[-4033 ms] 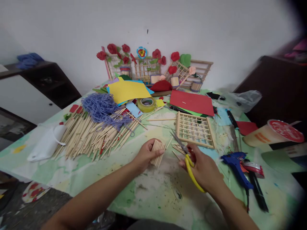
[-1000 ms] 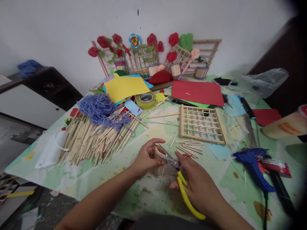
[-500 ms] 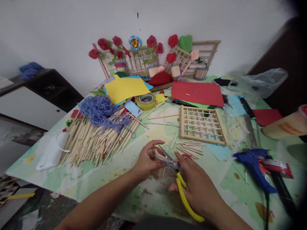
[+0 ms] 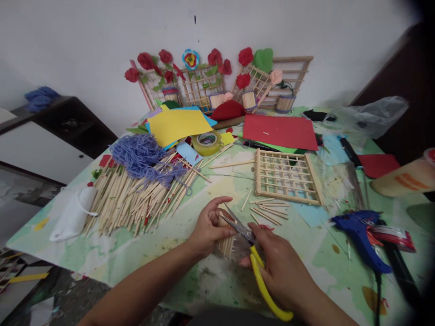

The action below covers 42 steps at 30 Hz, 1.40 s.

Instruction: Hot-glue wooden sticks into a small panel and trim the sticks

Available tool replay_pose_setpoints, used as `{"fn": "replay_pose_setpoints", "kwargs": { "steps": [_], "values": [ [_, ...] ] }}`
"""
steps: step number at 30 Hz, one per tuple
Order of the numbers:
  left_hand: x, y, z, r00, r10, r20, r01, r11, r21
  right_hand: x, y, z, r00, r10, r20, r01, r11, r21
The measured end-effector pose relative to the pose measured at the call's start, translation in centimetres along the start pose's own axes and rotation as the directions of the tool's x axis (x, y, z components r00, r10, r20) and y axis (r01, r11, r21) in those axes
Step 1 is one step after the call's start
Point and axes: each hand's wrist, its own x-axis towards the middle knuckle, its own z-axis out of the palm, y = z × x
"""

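Near the table's front edge, my left hand point(image 4: 208, 228) grips a small bundle of short wooden sticks point(image 4: 225, 244), its fingers curled round the upper part. My right hand point(image 4: 277, 258) holds scissors point(image 4: 260, 276) with yellow handles. The scissor blades point up and left, parted, and lie across the top of the bundle beside my left fingers. Several loose short sticks point(image 4: 270, 212) lie on the table just beyond my right hand.
A wooden lattice point(image 4: 288, 176) lies beyond my hands. Many sticks point(image 4: 136, 199) and blue yarn point(image 4: 137, 154) are at the left; a blue glue gun point(image 4: 362, 235) and a cup point(image 4: 404, 179) at the right. Paper flowers point(image 4: 245, 56) stand along the wall.
The bundle has tilted, so more of its sides shows below my left fingers. The scissors have shifted slightly, with the handles a little lower and further right.
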Motion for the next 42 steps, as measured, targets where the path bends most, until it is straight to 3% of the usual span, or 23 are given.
{"fn": "replay_pose_setpoints", "kwargs": {
  "steps": [6,16,25,29,32,35,38,42],
  "values": [
    [0.0,0.1,0.0,1.0,0.008,0.029,-0.008,1.0,-0.005,0.0,0.1,0.1,1.0,0.005,-0.024,-0.005,1.0,0.01],
    [0.1,-0.1,-0.5,0.998,0.048,0.031,-0.052,0.991,0.124,0.5,-0.5,-0.3,0.998,0.046,-0.041,-0.045,0.999,0.025],
    [0.0,0.0,-0.2,0.997,0.058,0.044,-0.061,0.995,0.079,0.3,0.3,0.4,0.994,-0.044,-0.099,0.045,0.999,0.015],
    [0.0,0.1,-0.2,0.999,0.033,0.01,-0.033,0.996,0.087,0.6,0.6,0.7,0.991,-0.099,-0.095,0.108,0.99,0.094],
    [0.0,0.1,-0.4,0.999,0.038,0.002,-0.037,0.984,0.173,0.9,0.7,0.3,0.996,-0.045,-0.074,0.053,0.992,0.112],
    [0.1,0.6,-0.6,0.998,0.059,-0.006,-0.055,0.96,0.275,1.0,1.1,-0.9,0.979,0.053,-0.195,-0.049,0.999,0.025],
    [0.1,1.4,-0.7,0.99,0.136,-0.045,-0.108,0.915,0.389,0.5,1.8,-1.8,0.948,0.022,-0.317,-0.062,0.991,-0.119],
    [-0.2,1.9,-0.7,0.954,0.293,-0.065,-0.203,0.788,0.582,0.0,1.9,-1.6,0.959,-0.012,-0.282,-0.049,0.977,-0.208]
  ]
}}
